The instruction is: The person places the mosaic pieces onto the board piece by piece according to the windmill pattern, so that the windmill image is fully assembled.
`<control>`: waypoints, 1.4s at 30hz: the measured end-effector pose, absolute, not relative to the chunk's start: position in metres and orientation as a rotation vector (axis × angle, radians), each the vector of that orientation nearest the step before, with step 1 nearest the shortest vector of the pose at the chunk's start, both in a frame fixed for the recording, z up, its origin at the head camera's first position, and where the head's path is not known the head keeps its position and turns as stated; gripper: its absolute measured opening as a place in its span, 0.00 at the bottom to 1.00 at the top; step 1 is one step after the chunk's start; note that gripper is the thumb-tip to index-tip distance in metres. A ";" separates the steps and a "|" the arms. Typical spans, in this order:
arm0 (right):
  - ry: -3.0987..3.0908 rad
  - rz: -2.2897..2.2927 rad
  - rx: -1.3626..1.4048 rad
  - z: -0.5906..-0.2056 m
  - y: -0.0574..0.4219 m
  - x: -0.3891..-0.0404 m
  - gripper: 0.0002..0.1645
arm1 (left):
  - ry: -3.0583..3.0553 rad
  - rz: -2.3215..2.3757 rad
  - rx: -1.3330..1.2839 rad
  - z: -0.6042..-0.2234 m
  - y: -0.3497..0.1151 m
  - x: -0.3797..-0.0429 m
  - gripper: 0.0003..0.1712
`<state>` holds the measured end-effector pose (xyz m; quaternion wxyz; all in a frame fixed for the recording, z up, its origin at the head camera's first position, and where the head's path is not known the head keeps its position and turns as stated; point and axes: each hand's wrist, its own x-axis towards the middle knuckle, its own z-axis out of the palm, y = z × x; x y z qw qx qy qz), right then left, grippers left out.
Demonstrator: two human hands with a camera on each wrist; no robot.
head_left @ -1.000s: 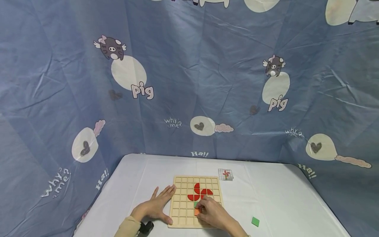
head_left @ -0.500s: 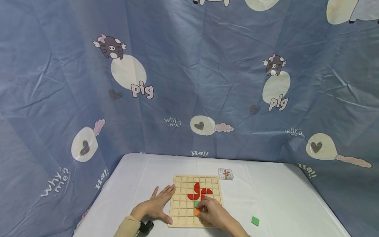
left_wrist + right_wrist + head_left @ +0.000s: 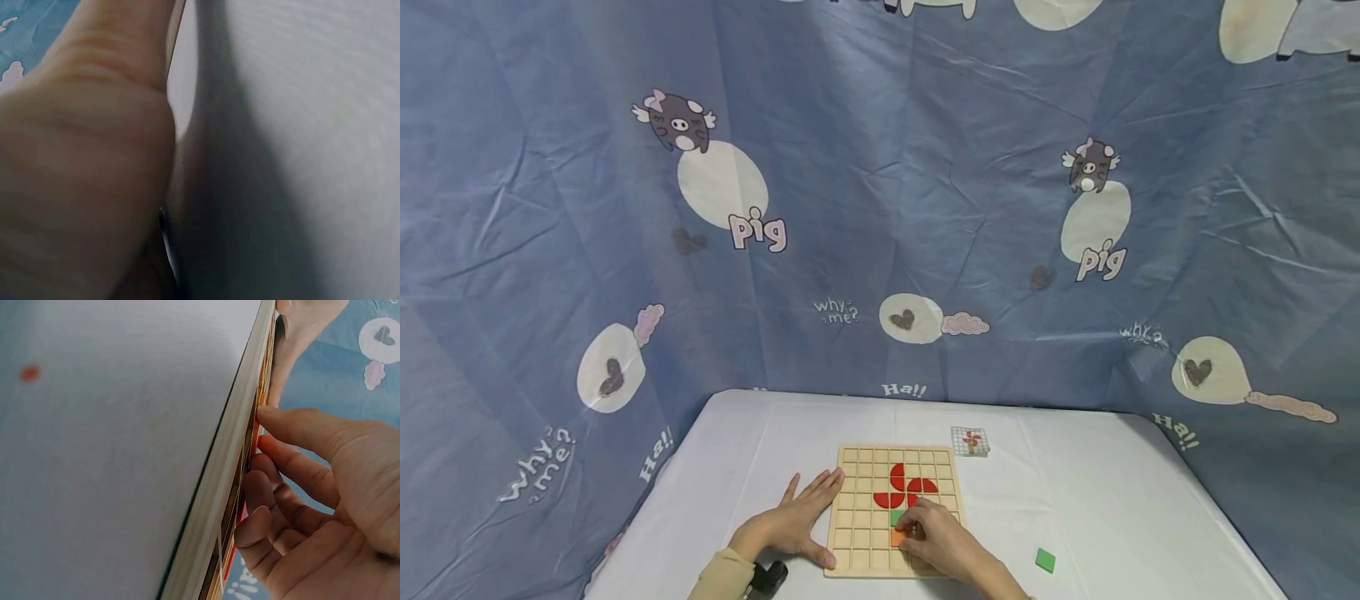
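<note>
A square wooden board (image 3: 862, 540) with a grid of recessed cells lies on the white-covered table. My left hand (image 3: 797, 522) rests along its left edge, fingers spread and straight, thumb at the near corner. On the board, my right hand (image 3: 942, 540) pinches an orange tile (image 3: 897, 538) between thumb and index finger, the other fingers curled beside it. A green tile (image 3: 897, 518) sits just beyond the orange one. Red quarter-round pieces (image 3: 889, 500) form a pinwheel farther up, partly covered by the right hand. The left wrist view shows mostly the left wrist (image 3: 81, 169) close up.
A loose green tile (image 3: 1045, 560) lies on the tablecloth to the right of the board. Past the board's far right corner is a small card (image 3: 970, 442) printed with a pinwheel on a grid. A blue patterned curtain (image 3: 850, 208) hangs behind the table.
</note>
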<state>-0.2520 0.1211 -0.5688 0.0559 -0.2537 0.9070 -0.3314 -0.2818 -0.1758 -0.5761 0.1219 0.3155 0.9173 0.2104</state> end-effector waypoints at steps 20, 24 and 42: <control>2.857 -1.038 -0.793 -0.559 0.169 -0.228 0.07 | 2.688 0.603 0.909 -0.576 -0.177 -0.282 0.74; 2.887 -0.996 -0.741 -0.558 0.188 -0.221 0.08 | 2.679 0.612 0.920 -0.575 -0.176 -0.282 0.74; 3.009 -0.867 -0.145 -0.548 0.272 -0.208 0.22 | 2.689 0.616 0.887 -0.576 -0.175 -0.282 0.75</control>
